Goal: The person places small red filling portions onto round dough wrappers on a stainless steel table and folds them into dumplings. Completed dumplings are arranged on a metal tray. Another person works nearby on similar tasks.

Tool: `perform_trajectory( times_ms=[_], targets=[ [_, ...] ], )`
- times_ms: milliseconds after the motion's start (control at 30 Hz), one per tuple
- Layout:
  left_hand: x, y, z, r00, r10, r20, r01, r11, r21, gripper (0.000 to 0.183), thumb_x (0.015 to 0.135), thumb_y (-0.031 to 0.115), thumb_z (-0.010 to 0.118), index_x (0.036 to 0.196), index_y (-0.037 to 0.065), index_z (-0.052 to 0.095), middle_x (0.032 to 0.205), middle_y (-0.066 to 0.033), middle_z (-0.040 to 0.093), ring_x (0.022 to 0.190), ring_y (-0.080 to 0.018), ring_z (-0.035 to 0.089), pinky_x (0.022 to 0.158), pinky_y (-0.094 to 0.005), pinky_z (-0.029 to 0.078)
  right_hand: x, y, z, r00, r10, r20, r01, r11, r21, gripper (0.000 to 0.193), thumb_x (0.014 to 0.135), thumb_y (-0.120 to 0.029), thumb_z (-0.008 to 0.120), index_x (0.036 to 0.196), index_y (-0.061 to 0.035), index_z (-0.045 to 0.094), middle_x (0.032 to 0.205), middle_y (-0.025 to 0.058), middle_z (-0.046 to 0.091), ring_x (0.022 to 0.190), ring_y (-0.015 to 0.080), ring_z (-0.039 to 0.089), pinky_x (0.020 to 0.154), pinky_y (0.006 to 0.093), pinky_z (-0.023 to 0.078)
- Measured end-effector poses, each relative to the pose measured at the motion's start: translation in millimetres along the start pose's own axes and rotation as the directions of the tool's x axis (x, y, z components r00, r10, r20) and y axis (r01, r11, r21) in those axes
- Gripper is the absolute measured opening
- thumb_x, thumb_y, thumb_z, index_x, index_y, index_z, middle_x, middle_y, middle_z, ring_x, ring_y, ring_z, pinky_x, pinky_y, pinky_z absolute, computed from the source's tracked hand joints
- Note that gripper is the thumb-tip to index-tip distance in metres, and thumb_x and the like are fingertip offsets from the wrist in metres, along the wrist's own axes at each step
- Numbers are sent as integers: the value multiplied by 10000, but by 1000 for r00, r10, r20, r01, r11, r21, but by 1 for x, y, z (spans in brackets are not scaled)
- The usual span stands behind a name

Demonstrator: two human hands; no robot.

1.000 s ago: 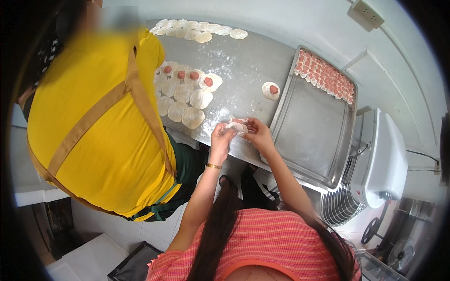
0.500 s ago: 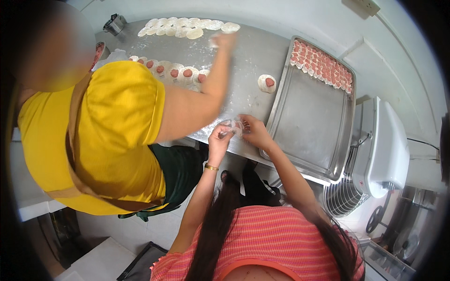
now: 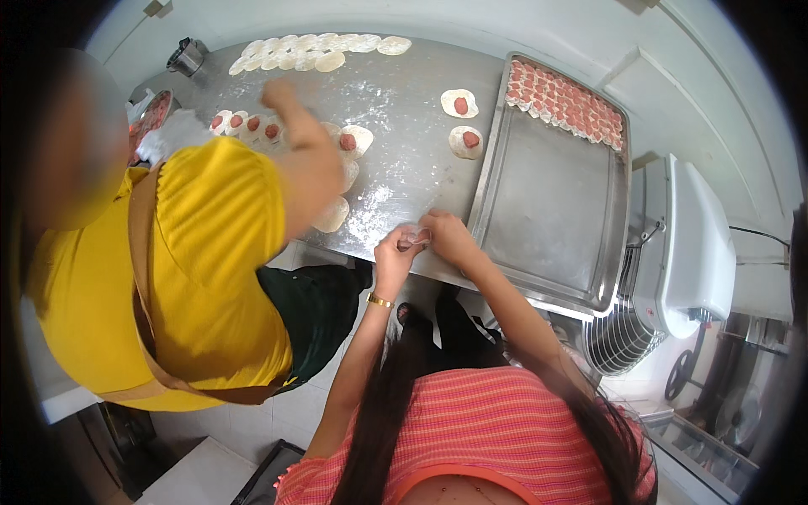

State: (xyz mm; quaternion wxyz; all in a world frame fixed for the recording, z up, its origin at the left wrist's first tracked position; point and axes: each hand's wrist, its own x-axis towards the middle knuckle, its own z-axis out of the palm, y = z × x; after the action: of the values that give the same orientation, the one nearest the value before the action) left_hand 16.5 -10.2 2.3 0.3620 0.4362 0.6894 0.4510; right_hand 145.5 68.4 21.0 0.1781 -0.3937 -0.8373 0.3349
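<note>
One flour-dusted steel table [image 3: 408, 97] bears a large metal tray [image 3: 551, 219], its far end packed with pink-topped dumplings [image 3: 566, 103]. Left of the tray lies a pair of dough rounds [image 3: 465, 141] topped with filling. At the table's near edge, the left hand [image 3: 393, 256] and the right hand [image 3: 448, 237], fingers drawn in, pinch a folded wrapper [image 3: 417, 238] between them.

Matt dough [image 3: 416, 237] – (tray [image 3: 547, 219] – smooth metal)
</note>
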Motion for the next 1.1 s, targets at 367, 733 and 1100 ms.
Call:
perform_trajectory(
  times_ms=[367, 733, 1100],
  targets=[
    [8, 3, -4, 995, 39, 90, -46, 996, 79, 241, 677, 52, 765, 878, 9, 640, 749, -122, 667, 679, -178, 657, 626, -290, 513, -6, -5, -3, 1000, 18, -20, -17, 998, 54, 95, 698, 10, 588, 792, -2, 592, 818, 150, 578, 791, 362, 591, 683, 441, 469],
    [5, 11, -4, 995, 38, 96, -49, 993, 107, 241, 698, 60, 759, 884, 11, 612, 730, -87, 676, 666, -129, 652, 626, -263, 517, -8, -11, -6, 999, 27, -46, -23, 996, 85, 238, 682, 78, 538, 878, -21, 631, 846, 159, 600, 830, 356, 604, 709, 389, 482],
    [1, 0, -14, 993, 38, 109, -61, 975, 214, 222, 728, 6, 692, 939, 25, 627, 756, -85, 673, 684, -129, 645, 624, -260, 499, -10, -7, 4, 998, 12, -57, -7, 997, 71, 351, 678, 90, 528, 995, -24, 626, 936, 152, 622, 878, 342, 605, 750, 400, 489]
  ],
)
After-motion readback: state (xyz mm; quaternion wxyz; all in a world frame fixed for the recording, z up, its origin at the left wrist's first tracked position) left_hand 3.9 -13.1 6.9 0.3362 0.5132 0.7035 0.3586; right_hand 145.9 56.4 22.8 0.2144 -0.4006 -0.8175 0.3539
